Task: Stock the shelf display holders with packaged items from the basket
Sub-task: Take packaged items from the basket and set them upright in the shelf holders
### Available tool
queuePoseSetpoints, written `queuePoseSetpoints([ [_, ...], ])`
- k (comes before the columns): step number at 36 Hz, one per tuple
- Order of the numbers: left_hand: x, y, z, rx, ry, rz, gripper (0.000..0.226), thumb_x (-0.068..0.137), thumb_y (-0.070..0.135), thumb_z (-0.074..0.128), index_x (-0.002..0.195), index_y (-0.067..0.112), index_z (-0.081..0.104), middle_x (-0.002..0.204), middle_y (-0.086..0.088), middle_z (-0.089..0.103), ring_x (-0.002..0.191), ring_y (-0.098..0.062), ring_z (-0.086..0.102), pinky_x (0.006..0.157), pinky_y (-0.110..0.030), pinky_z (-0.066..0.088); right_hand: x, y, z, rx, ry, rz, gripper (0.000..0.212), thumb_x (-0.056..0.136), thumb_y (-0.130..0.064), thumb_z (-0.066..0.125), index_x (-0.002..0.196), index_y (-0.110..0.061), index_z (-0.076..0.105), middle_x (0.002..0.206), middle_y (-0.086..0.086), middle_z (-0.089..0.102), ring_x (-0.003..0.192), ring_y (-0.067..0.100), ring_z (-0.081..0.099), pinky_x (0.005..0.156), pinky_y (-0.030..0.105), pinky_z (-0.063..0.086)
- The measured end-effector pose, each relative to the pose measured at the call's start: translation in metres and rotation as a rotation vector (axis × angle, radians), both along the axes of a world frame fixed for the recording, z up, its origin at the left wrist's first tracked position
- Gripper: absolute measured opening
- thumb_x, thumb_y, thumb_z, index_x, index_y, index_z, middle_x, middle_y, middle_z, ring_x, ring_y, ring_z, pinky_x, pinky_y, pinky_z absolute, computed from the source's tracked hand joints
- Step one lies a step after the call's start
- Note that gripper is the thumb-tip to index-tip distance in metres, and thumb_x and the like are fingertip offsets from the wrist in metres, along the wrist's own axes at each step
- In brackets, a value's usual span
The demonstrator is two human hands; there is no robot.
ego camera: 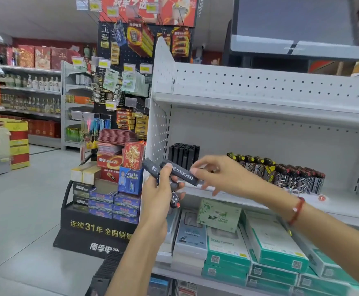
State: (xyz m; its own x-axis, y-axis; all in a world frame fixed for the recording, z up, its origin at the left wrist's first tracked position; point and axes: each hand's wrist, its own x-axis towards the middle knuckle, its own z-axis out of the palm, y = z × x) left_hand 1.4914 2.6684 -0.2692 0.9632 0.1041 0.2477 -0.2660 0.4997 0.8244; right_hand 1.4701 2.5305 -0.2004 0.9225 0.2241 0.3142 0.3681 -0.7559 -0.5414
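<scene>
**Black lighters with white print: held in both hands at the shelf's left end**

Black lighters (153,170), slim plastic sticks with white printed characters and digits, are bunched in the left hand (156,195). That hand is closed around several of them, thumb across the front, their upper ends fanning up and left. One patterned piece with a red tip (176,204) pokes out below the fingers.

The right hand (219,174) pinches one black printed lighter (181,173) at its right end between thumb and forefinger; remaining fingers are spread loose below. This lighter lies tilted, its left end against the left-hand bunch.

Both hands sit in front of the white metal shelf (345,207), near its left front edge. A red bead bracelet (297,210) is on the right wrist.

On the shelf, at the back left corner: a black plastic display holder (183,154) of upright slots. Whether the slots are filled cannot be told. To its right, along the shelf's middle, a row of patterned black-and-yellow lighters (276,170) stands upright, close-packed.

Lower shelf: green-and-white boxes (270,242) stacked flat.

Left of the shelf's end panel stands a black battery display rack (101,227).
</scene>
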Motion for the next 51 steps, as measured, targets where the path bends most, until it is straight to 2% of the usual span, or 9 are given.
queuePoseSetpoints([
  [4,-0.007,-0.012,0.005,0.046,-0.009,-0.044,0.023,0.095,0.034,0.053,0.087,0.013,0.059,0.064,0.002,0.064,0.055,-0.007,0.062,0.046,-0.020,0.049,-0.010,-0.002,-0.011,0.064,-0.013,0.063,0.032,0.085,-0.028,0.068,0.115,-0.021,0.060,0.093,0.000,0.071,0.078,0.013,0.070,0.073,0.032,0.058],
  [7,-0.010,-0.018,0.005,0.049,-0.017,-0.065,0.020,0.095,0.029,0.053,0.090,0.011,0.060,0.069,-0.001,0.057,0.053,-0.004,0.060,0.051,-0.022,0.049,-0.011,-0.007,-0.008,0.158,-0.074,0.048,0.031,0.083,-0.012,0.070,0.113,-0.016,0.060,0.086,0.003,0.072,0.073,0.017,0.070,0.067,0.027,0.058],
  [14,-0.001,-0.010,-0.002,-0.036,0.066,-0.021,0.020,0.090,0.029,0.062,0.079,0.014,0.054,0.053,0.006,0.054,0.050,-0.008,0.053,0.058,-0.030,0.047,0.001,-0.031,0.024,0.084,-0.208,-0.178,0.010,0.083,-0.020,0.071,0.090,-0.023,0.064,0.085,-0.002,0.071,0.078,0.012,0.068,0.063,0.017,0.053],
  [18,0.000,-0.007,0.001,-0.010,0.063,-0.077,0.016,0.090,0.029,0.062,0.088,0.013,0.061,0.066,0.002,0.051,0.059,-0.011,0.055,0.054,-0.026,0.051,0.003,-0.026,0.026,0.366,-0.039,-0.103,0.018,0.081,-0.015,0.074,0.079,-0.011,0.056,0.077,0.009,0.074,0.068,0.012,0.070,0.057,0.017,0.052],
  [27,-0.004,-0.012,0.002,0.230,-0.064,-0.060,0.022,0.094,0.028,0.056,0.078,0.014,0.058,0.063,0.000,0.057,0.056,-0.008,0.058,0.053,-0.024,0.050,0.001,-0.008,-0.011,-0.149,0.040,0.036,0.039,0.078,-0.021,0.075,0.113,-0.018,0.059,0.085,0.003,0.075,0.081,0.019,0.069,0.081,0.037,0.055],
  [32,-0.004,-0.010,0.002,0.226,-0.080,-0.006,0.013,0.092,0.027,0.059,0.085,0.016,0.061,0.063,0.007,0.055,0.058,-0.007,0.057,0.054,-0.025,0.049,0.001,-0.007,0.005,-0.054,-0.122,-0.001,0.071,0.077,-0.008,0.075,0.135,-0.028,0.039,0.108,0.001,0.061,0.082,0.016,0.068,0.078,0.035,0.057],
  [36,0.001,-0.001,0.000,0.206,-0.045,0.045,0.021,0.092,0.028,0.059,0.078,0.012,0.057,0.063,0.001,0.057,0.053,-0.006,0.056,0.056,-0.027,0.052,0.025,-0.012,0.025,-0.092,-0.340,-0.175,0.053,0.086,-0.014,0.068,0.131,-0.021,0.041,0.109,0.007,0.059,0.084,0.028,0.065,0.084,0.043,0.052],
  [41,0.005,0.004,-0.002,0.154,-0.001,0.014,0.023,0.091,0.029,0.061,0.078,0.011,0.058,0.067,-0.002,0.056,0.058,-0.009,0.059,0.060,-0.029,0.054,0.071,-0.015,0.028,-0.162,-0.185,-0.301,0.039,0.093,-0.009,0.048,0.132,-0.011,0.041,0.117,0.019,0.056,0.100,0.037,0.061,0.088,0.047,0.051],
  [51,0.008,0.009,-0.005,0.063,0.081,-0.021,0.017,0.090,0.026,0.062,0.081,0.012,0.057,0.070,0.000,0.054,0.054,-0.007,0.057,0.055,-0.026,0.053,0.109,-0.008,0.014,-0.120,-0.190,-0.370,0.040,0.086,-0.015,0.067,0.113,-0.003,0.041,0.097,0.020,0.066,0.088,0.035,0.067,0.081,0.048,0.054],
])
